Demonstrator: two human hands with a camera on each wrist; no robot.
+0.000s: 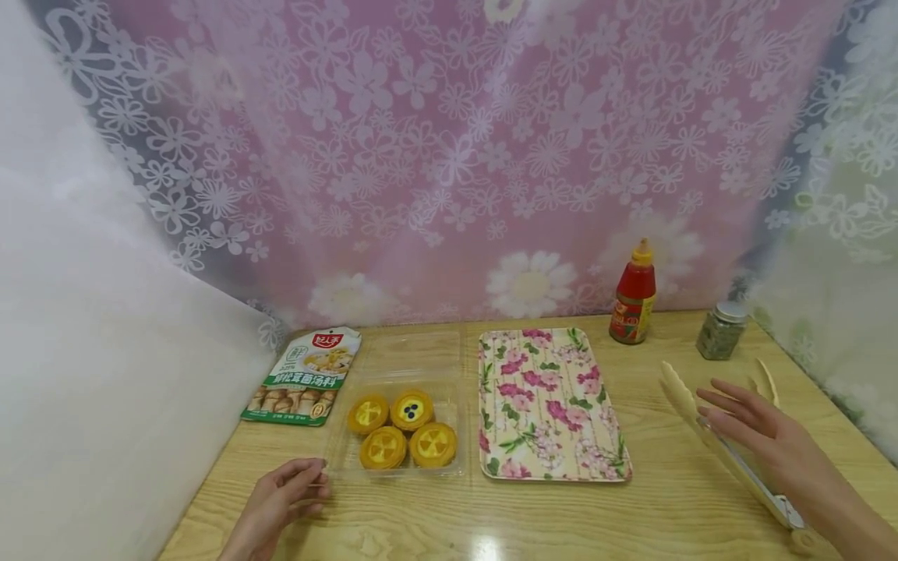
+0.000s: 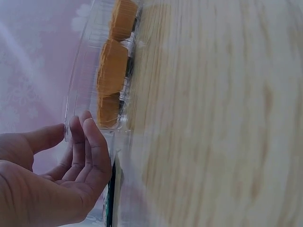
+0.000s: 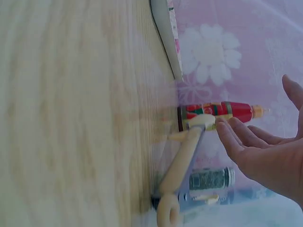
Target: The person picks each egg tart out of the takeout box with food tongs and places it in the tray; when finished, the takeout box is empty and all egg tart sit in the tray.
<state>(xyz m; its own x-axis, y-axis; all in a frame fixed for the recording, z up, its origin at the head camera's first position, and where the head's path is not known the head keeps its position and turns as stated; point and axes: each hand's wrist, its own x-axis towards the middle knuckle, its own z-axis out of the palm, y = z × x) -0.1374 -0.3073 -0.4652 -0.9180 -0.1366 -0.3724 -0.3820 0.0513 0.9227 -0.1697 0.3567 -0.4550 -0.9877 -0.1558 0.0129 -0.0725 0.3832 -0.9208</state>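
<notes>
A clear plastic box (image 1: 449, 467) with its lid laid back holds several egg tarts (image 1: 382, 448). At its front left corner is my left hand (image 1: 281, 499), fingers loosely bent; in the left wrist view the thumb and fingers of this hand (image 2: 71, 175) are beside the box edge (image 2: 71, 94), and contact cannot be told. My right hand (image 1: 779, 444) is held over the tongs (image 1: 751, 475), fingers extended and apart, gripping nothing. The right wrist view shows that hand (image 3: 265, 151) above the tongs (image 3: 182, 161), which lie spread on the table.
A flowered tray (image 1: 550, 405) lies right of the box. Behind stand a red sauce bottle (image 1: 633, 304) and a small jar (image 1: 722, 333). A green and white food pouch (image 1: 305, 378) lies at the left. Curtains (image 1: 449, 156) enclose the wooden table (image 1: 421, 522).
</notes>
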